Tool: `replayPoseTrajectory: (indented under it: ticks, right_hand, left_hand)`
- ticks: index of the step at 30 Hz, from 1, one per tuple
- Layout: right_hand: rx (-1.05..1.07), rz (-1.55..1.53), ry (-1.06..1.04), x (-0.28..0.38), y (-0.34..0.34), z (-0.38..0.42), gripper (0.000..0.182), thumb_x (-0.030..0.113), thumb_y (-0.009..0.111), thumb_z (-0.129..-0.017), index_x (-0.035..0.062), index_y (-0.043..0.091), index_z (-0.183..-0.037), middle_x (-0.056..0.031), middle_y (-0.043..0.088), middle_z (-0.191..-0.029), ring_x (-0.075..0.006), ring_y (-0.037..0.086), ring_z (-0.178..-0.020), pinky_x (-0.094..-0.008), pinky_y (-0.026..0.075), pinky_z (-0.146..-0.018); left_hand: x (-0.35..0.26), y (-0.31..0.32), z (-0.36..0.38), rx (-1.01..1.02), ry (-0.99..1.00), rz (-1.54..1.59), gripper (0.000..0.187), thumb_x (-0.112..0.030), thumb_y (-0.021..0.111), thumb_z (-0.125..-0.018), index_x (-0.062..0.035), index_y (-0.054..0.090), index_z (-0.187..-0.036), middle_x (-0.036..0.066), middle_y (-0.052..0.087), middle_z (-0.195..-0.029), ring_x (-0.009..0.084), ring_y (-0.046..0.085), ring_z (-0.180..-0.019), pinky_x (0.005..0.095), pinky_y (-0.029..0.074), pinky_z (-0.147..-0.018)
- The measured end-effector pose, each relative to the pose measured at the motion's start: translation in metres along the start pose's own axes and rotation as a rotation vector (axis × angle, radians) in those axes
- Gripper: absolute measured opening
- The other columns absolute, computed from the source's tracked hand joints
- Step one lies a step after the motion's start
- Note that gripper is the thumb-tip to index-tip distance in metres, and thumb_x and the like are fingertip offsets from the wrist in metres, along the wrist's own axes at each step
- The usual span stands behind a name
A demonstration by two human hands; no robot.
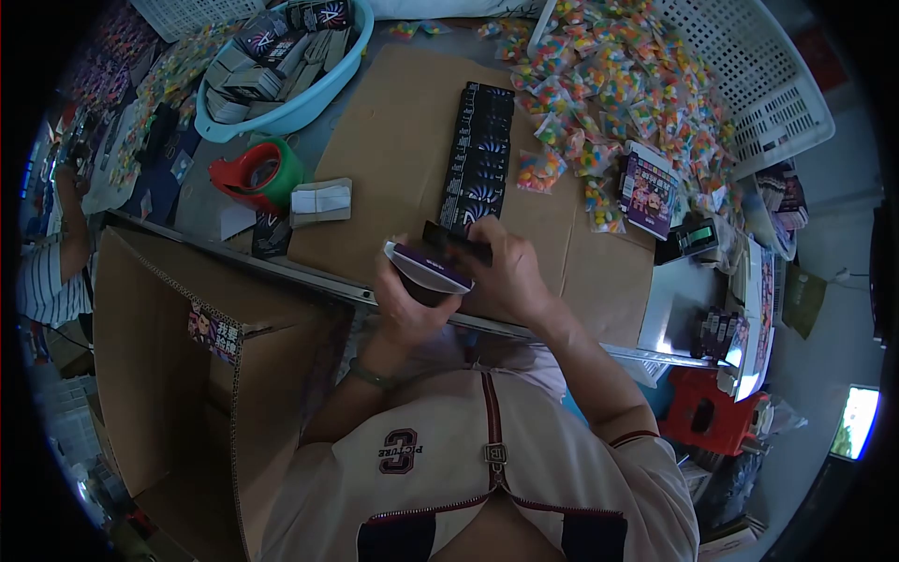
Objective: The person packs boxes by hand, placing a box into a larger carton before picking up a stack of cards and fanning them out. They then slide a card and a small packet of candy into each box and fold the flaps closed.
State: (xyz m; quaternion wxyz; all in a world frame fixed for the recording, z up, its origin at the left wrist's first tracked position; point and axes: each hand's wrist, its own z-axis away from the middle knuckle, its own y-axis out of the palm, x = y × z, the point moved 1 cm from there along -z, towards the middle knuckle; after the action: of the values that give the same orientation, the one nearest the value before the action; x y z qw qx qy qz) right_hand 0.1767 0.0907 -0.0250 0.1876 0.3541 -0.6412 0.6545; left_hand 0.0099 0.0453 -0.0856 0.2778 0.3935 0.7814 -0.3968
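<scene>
My left hand (408,307) is wrapped round a small purple-and-white carton (433,269), tilted at the table's front edge. In my right hand (513,270), pinched close above that carton, is a flat black packet (457,242); its far side is blurred. Just beyond, a row of black printed packets (479,155) lies overlapping on a cardboard sheet (389,122). Left of the row sits a stack of white cards (320,201) with a band round it. A printed purple box (648,190) rests at the right beside small clear bags of colourful candy (599,103).
A light-blue basin (281,122) of black packets and card bundles stands at the back left, near a red-and-green tape roll (257,175). A large open carton (169,356) is below left. White baskets (777,103) and a red stool (707,412) are right. Another person's arm (70,229) shows far left.
</scene>
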Motion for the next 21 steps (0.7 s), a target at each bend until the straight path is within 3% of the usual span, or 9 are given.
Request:
replayPoseTrajectory:
  ticks: [2,4,8,11,12,14,16,21]
  right_hand:
    - [-0.074,-0.085,-0.115,-0.002,0.01,0.01,0.026,0.016,0.073,-0.08,0.0022,0.058,-0.096,-0.0179,0.065,-0.082,-0.0363,0.065,-0.075,-0.0414,0.052,-0.065]
    - [-0.061,-0.137,-0.234,-0.002,0.016,0.014,0.025,0.007,0.065,-0.084,0.0029,0.056,-0.107,-0.0204,0.065,-0.09,-0.0386,0.065,-0.083,-0.044,0.053,-0.07]
    - [-0.113,-0.054,-0.152,-0.003,0.017,0.023,0.027,0.004,0.062,-0.085,0.0025,0.055,-0.111,-0.0206,0.065,-0.091,-0.0396,0.065,-0.084,-0.0443,0.053,-0.072]
    - [-0.093,-0.037,-0.24,0.002,0.008,0.021,0.016,0.01,0.058,-0.09,0.0047,0.059,-0.105,-0.0191,0.064,-0.086,-0.0389,0.064,-0.082,-0.0453,0.052,-0.067]
    - [0.0,-0.047,-0.252,0.001,0.005,0.019,0.014,0.011,0.057,-0.09,0.0046,0.06,-0.103,-0.0195,0.064,-0.086,-0.0396,0.063,-0.081,-0.046,0.051,-0.067]
    - [0.093,-0.064,-0.267,0.0,-0.001,0.016,0.013,0.011,0.056,-0.09,0.0044,0.06,-0.1,-0.0198,0.063,-0.085,-0.0403,0.063,-0.08,-0.0468,0.051,-0.068]
    - [0.122,-0.194,-0.153,-0.001,-0.008,0.012,0.01,0.009,0.054,-0.089,0.0031,0.06,-0.095,-0.0206,0.063,-0.085,-0.0411,0.061,-0.078,-0.0475,0.05,-0.068]
    - [0.117,-0.055,-0.215,-0.004,-0.011,0.008,0.014,0.013,0.062,-0.082,0.0005,0.06,-0.088,-0.0203,0.064,-0.082,-0.0389,0.063,-0.076,-0.0459,0.052,-0.069]
  left_hand:
    - [0.002,-0.002,0.002,0.071,0.076,0.074,0.104,-0.018,0.089,-0.06,0.0073,0.024,-0.137,0.026,0.046,-0.128,0.0368,0.051,-0.118,0.0442,0.042,-0.101]
    - [0.0,0.0,0.002,0.069,0.021,0.095,0.104,-0.018,0.089,-0.06,0.0069,0.024,-0.137,0.026,0.046,-0.129,0.0366,0.051,-0.118,0.0442,0.042,-0.101]
    - [-0.007,-0.001,-0.008,0.024,0.015,0.09,0.1,-0.021,0.087,-0.059,0.0076,0.029,-0.135,0.025,0.049,-0.126,0.0384,0.054,-0.115,0.0438,0.046,-0.097]
    - [-0.013,-0.005,-0.015,0.065,0.006,0.129,0.098,-0.021,0.087,-0.059,0.007,0.031,-0.135,0.024,0.05,-0.126,0.0373,0.054,-0.116,0.0429,0.046,-0.097]
    - [-0.012,-0.007,-0.014,0.071,0.006,0.129,0.098,-0.021,0.087,-0.059,0.007,0.031,-0.135,0.024,0.05,-0.126,0.0373,0.054,-0.116,0.0429,0.046,-0.097]
    - [-0.008,-0.011,-0.012,0.241,-0.119,0.234,0.099,-0.015,0.087,-0.06,0.0044,0.027,-0.136,0.023,0.045,-0.132,0.0329,0.05,-0.119,0.0425,0.042,-0.1]
    - [-0.01,-0.01,-0.011,0.231,-0.127,0.201,0.099,-0.015,0.087,-0.059,0.0041,0.027,-0.135,0.022,0.045,-0.131,0.0324,0.051,-0.118,0.0424,0.042,-0.099]
    - [-0.007,-0.005,-0.007,0.193,-0.112,0.187,0.1,-0.015,0.088,-0.059,0.0039,0.027,-0.135,0.022,0.046,-0.129,0.032,0.051,-0.117,0.0425,0.042,-0.099]
